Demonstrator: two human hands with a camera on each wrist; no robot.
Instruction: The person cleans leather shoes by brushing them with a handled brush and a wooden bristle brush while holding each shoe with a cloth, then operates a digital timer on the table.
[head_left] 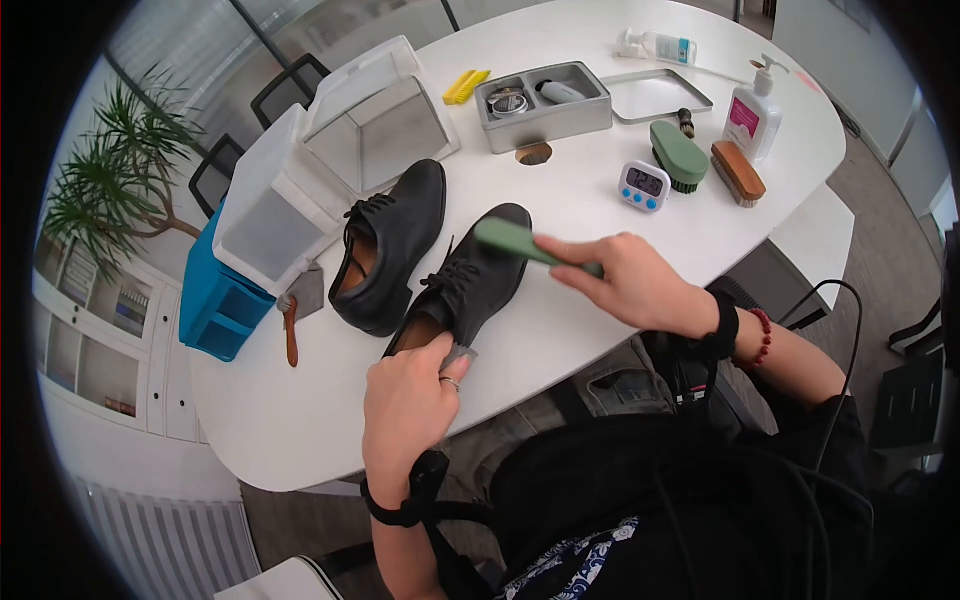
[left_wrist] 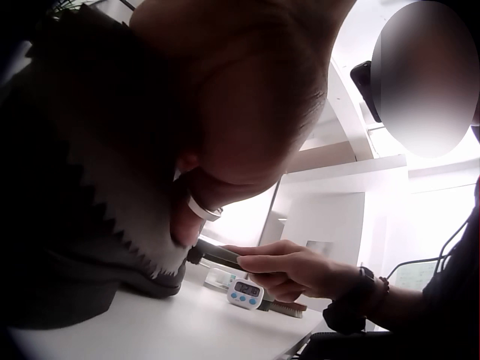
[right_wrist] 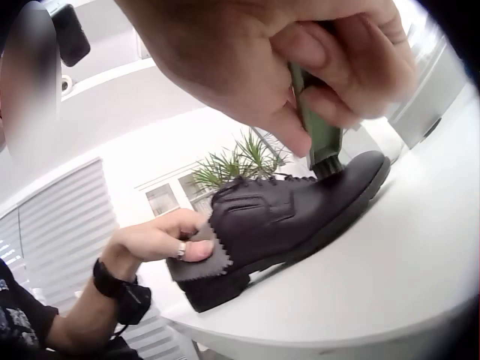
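My left hand [head_left: 408,405] grips the heel of a black lace-up shoe [head_left: 478,280], with a grey zigzag-edged cloth [right_wrist: 217,259] between thumb and heel. The shoe's toe points away from me. My right hand [head_left: 640,285] pinches a green-handled brush [head_left: 515,241]. Its dark bristles touch the shoe's upper just in front of the laces, as the right wrist view shows [right_wrist: 326,166]. The other black shoe [head_left: 392,245] stands to the left, held by neither hand.
Behind are a metal tin [head_left: 545,118], its lid [head_left: 660,95], and yellow pieces [head_left: 465,86]. A timer [head_left: 643,187], green brush [head_left: 680,155], wooden brush [head_left: 738,172] and pump bottle [head_left: 752,118] stand right. Left are clear boxes [head_left: 270,205], a blue holder [head_left: 215,300] and a wooden-handled tool [head_left: 291,335].
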